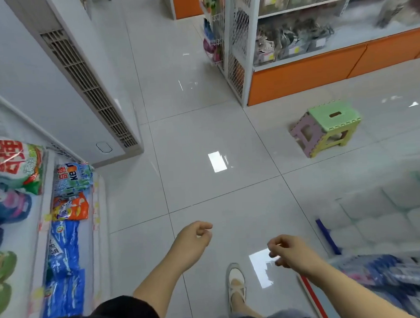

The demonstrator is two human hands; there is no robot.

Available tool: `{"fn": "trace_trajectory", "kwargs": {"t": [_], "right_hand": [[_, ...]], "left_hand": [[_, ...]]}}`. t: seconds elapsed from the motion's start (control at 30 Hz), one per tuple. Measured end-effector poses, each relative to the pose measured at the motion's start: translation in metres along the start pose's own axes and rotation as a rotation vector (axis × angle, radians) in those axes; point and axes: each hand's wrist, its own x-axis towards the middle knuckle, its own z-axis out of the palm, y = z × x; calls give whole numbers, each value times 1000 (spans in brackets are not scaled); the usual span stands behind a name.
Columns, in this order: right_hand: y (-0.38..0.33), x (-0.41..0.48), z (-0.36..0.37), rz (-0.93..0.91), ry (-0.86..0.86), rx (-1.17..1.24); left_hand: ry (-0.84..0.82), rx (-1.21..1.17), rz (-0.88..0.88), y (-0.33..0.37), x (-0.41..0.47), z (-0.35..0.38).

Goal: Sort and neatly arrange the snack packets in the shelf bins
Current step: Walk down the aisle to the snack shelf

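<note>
Right now both hands are empty: left hand (195,241) and right hand (288,250), low centre of the frame, fingers loosely curled, nothing in either. Shoe (236,283) is just below them on the glossy floor (202,134). Lower left: shelf (46,175) with bags (69,208) lying flat in rows. The print reads more like detergent than snacks, can't confirm. Lower right: blurred wrapped packs (394,210), contents unclear. Mid right: stool (326,128) standing in the open aisle. Upper right: packets (292,38) on the rack (310,77) with the orange base, probably the snack stock, too blurred to read, and well apart from both hands. Judgement: sorting not started, no packet within reach. Risks: the stool sits between the person and that rack, so a trip is likely if eyes are on the shelves. The floor looks slick. Labels are unreadable from here, so mis-sorting is likely if packets get grabbed without a closer look.
</note>
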Motion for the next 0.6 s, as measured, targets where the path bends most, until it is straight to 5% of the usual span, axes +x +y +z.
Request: {"fn": "trace_trajectory", "kwargs": {"t": [0.37,0.6], "right_hand": [[-174,122,-65,-153,51,85],[-240,194,-89,-58,146,168]], "left_hand": [[4,-3,-42,58,133,-94],[-82,57,-43,112,246,-158]]}}
